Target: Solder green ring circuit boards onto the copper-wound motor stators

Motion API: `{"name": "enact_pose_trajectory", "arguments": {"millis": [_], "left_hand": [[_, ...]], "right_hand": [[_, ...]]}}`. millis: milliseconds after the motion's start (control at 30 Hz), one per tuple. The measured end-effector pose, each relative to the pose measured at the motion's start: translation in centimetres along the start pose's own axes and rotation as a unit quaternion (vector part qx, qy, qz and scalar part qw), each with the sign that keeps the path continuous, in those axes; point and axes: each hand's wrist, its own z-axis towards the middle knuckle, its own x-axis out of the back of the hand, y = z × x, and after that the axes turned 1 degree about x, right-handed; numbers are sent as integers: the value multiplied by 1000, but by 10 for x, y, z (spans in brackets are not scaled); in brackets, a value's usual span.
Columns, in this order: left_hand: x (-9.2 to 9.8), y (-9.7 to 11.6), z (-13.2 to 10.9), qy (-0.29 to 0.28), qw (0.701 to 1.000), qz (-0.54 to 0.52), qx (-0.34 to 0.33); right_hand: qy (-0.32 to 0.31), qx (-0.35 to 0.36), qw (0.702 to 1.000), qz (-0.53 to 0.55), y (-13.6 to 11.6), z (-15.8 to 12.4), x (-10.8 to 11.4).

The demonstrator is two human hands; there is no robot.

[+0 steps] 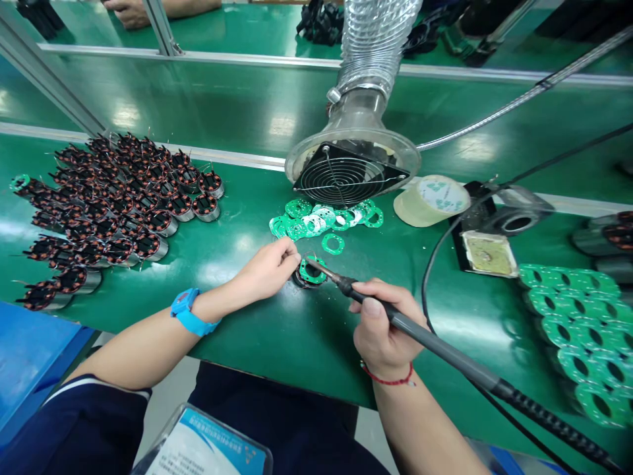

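Right hand [383, 333]: grasping soldering iron [440, 343], tip at green ring PCB [310, 280] | left hand [271, 269]: pinched beside PCB, cannot tell on what | mid-frame

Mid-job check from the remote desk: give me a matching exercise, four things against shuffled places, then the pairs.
1. soldering iron
2. blue watch
3. fan
4. loose green rings

A. on the left wrist
B. heaped on the bench
C. held in the right hand
D. under the ribbed hose, in the hood

Pairs: 1-C, 2-A, 3-D, 4-B
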Motion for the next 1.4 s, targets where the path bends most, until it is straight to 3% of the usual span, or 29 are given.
{"name": "enact_pose_trajectory", "arguments": {"millis": [133,267,367,500,633,800,967,1033,1133,1267,1400], "left_hand": [[-1,2,-1,4,1000,10,3],[-1,8,-2,11,1000,24,2],[-1,11,-3,17,999,37,-6],[-1,12,-3,28,998,55,-16],[-2,12,-2,26,997,69,-11],[4,8,-4,6,998,60,-11],[17,7,-12,-109,980,157,-60],[20,7,-13,-98,976,177,-84],[18,8,-12,-50,988,101,-105],[10,7,-9,-43,996,3,-76],[7,6,-9,-46,997,-13,-54]], "right_hand": [[31,-18,999,-15,-1,0,-4],[-48,-58,997,18,-2,2,-10],[-86,-23,995,-38,-2,7,-14],[-191,30,974,-114,-1,16,-19],[-241,39,963,-116,-2,19,-23],[-206,35,971,-118,0,19,-22],[-158,25,980,-118,9,16,-15],[-161,20,980,-112,11,14,-14],[-163,34,979,-118,10,13,-15],[-163,75,973,-147,4,13,-18],[-169,104,966,-164,-7,15,-19]]}}
